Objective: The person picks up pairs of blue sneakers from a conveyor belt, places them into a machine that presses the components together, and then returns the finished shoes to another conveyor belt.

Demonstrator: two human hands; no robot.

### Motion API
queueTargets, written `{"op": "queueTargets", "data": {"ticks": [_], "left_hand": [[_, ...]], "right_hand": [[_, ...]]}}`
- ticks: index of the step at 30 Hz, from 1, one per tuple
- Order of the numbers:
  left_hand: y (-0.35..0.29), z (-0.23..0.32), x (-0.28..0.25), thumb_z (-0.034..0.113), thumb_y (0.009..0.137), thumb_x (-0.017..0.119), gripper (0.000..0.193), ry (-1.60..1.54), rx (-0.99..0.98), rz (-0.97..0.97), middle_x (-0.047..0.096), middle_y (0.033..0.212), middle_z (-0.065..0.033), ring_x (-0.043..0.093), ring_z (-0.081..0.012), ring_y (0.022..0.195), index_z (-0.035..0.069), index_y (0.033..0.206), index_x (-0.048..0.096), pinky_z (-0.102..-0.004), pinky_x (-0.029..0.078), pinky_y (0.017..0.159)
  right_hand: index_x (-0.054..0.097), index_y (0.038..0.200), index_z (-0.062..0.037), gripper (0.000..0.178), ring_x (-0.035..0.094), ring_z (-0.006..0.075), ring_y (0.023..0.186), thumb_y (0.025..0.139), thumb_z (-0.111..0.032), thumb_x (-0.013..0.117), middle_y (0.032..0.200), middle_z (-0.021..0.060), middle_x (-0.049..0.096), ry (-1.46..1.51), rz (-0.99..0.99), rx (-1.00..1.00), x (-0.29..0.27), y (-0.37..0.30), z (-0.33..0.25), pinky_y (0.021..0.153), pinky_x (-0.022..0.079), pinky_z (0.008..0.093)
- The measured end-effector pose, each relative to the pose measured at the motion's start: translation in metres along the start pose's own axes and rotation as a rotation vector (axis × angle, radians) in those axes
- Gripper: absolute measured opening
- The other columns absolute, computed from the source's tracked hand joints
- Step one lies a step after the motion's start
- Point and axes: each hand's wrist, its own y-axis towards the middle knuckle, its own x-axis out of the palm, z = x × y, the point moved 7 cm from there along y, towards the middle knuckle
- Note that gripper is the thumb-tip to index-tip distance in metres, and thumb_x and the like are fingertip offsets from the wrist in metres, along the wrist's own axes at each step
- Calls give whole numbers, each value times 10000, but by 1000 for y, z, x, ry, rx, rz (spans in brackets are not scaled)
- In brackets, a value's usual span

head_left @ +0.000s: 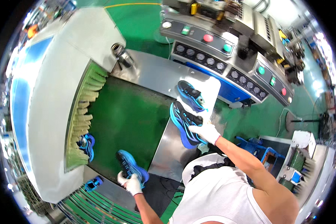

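Observation:
My left hand (131, 183), in a white glove, is closed on the heel end of a black and blue sneaker (130, 165). That sneaker is over the near edge of a green conveyor belt (127, 115). Also gloved in white, my right hand (206, 131) grips a second sneaker (183, 121) by its heel end, over the metal table edge. Its thumb and part of its fingers show. Just beyond it, another matching sneaker (190, 94) rests on the metal tabletop (149, 71), touched by neither hand.
Left of the belt stands a white machine housing (48, 100) with a strip curtain (84, 115). A sneaker (87, 146) is at the curtain, and another sneaker (93, 183) lies by a slatted rack (89, 205). A metal cylinder (122, 55) and control panels (201, 41) stand at the back.

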Motion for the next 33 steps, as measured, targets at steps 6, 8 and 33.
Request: {"op": "queueTargets", "data": {"ticks": [6,8,33], "left_hand": [[-123,291,100,36,680,747,676,-266,571,-621,523,1173,-164,565,-300,1076,-14,1295,471,-399,464,987],[-166,356,117,64,683,770,664,-248,936,-737,515,1163,-169,551,-308,1097,-6,1278,483,-395,453,996],[-1097,498,241,202,866,656,723,-453,2078,-1900,495,1462,-270,486,-390,1365,20,1512,390,-414,388,1137]], "right_hand": [[581,1354,-25,752,654,252,1129,745,-373,851,1230,159,685,559,181,-49,-112,-88,94,1008,495,363],[578,1336,13,644,623,149,1074,783,-182,841,1206,98,679,784,327,-61,-149,-136,88,976,497,306],[455,1461,11,803,593,428,1237,837,-401,746,1329,276,618,342,1971,1140,-449,-573,549,1067,445,463]]}}
